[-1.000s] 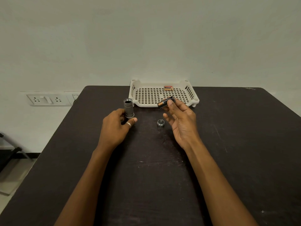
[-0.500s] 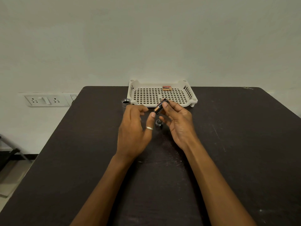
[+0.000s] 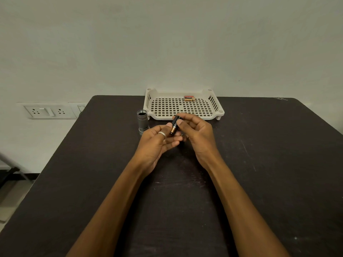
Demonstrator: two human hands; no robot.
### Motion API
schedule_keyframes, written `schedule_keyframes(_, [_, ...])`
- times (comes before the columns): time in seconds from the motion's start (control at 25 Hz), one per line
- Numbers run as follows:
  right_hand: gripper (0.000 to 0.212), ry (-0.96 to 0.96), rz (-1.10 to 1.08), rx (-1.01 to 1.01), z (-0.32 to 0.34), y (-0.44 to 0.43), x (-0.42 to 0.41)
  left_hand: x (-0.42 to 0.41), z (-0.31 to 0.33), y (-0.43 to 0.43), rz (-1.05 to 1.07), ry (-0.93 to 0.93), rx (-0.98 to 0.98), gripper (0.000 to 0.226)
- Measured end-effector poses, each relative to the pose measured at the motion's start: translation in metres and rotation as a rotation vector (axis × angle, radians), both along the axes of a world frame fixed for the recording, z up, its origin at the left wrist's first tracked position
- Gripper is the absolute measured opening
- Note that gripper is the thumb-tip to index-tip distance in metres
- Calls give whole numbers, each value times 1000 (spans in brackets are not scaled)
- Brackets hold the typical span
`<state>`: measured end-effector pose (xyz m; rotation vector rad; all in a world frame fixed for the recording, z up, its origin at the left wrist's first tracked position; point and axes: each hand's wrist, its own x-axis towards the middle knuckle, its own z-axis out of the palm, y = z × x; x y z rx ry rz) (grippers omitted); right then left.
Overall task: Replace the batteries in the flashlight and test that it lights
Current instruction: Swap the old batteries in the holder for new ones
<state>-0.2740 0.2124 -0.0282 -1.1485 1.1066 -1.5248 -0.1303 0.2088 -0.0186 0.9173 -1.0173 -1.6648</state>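
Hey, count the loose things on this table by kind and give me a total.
Flashlight body: 1, standing open end up
Battery holder, held by both hands: 1
Batteries in the tray: 2
Tray: 1
Total: 5

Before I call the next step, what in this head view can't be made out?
- Battery holder: how many cells it carries; fingers of right hand and left hand cover it.
- Tail cap: hidden behind the hands.
- Batteries in tray: labels too small.
- Flashlight body: its inside is dark.
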Motion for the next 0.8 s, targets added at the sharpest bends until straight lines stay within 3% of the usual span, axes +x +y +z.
schedule_keyframes(0.12, [36, 426, -171, -173, -3, 2, 3, 1, -3, -1, 58, 25, 15, 19])
schedule_keyframes(0.24, [47, 666, -176, -355, -6, 3, 7, 1, -4, -2, 98, 26, 7, 15])
schedule_keyframes(0.52, [54, 991, -261, -474, -7, 7, 7, 0, -8, -4, 156, -48, -39, 21])
schedule_keyframes(0.8, [60, 1061, -275, -442, -5, 11, 6, -1, -11, -4, 206, -137, -84, 27])
